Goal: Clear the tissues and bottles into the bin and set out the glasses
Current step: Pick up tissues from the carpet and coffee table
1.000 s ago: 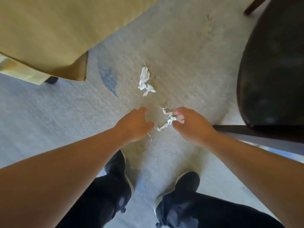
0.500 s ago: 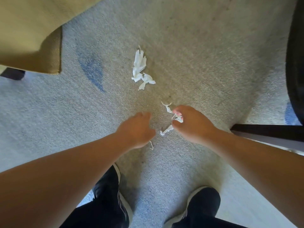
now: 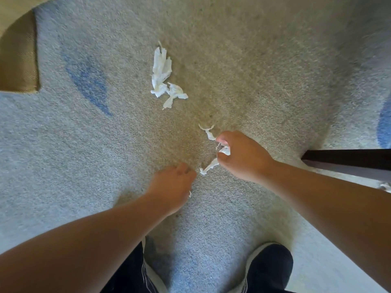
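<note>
My right hand [image 3: 243,155] grips a thin torn strip of white tissue [image 3: 208,166], whose ends stick out above and below my fingers, just over the carpet. My left hand [image 3: 171,187] hovers beside it with fingers curled; a tiny white scrap [image 3: 190,193] shows at its lower edge, so it seems to hold a bit of tissue. A larger crumpled white tissue [image 3: 163,75] lies on the carpet farther ahead, apart from both hands. No bottles, glasses or bin are in view.
Grey-beige carpet [image 3: 254,70] with blue patches covers the floor. A tan tablecloth corner [image 3: 19,56] hangs at the far left. A dark chair leg [image 3: 347,156] runs in from the right. My dark shoes [image 3: 268,267] stand at the bottom.
The view has moved forward, so the tablecloth and chair slid toward the edges. My right hand has closed more tightly on the tissue strip; my left hand dropped slightly lower.
</note>
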Demonstrator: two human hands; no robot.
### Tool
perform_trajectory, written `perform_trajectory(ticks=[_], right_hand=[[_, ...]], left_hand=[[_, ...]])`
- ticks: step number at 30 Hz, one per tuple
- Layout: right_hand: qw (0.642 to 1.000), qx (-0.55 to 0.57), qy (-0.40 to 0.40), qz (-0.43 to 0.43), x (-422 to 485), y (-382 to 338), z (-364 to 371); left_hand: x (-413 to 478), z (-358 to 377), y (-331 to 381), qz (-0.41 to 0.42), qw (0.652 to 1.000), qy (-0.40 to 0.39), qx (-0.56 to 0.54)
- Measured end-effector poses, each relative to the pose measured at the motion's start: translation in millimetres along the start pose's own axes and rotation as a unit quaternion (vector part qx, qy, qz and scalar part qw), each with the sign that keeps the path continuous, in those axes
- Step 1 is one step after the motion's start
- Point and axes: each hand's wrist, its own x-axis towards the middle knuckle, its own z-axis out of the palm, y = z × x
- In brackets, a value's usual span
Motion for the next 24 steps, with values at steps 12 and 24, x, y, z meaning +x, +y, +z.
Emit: perform_trajectory(ticks=[12,24], right_hand=[[0.998,-0.041,0.051,-0.013,4.7,17.2,4.0],[0.994,-0.084,0.047,-0.048,18.7,13.8,28.5]], left_hand=[[17.6,-2.8,-13.1,0.035,0.999,0.029,-0.029],[41.8,-46.9,-32.0,-0.036,0.982,0.119,-0.139]])
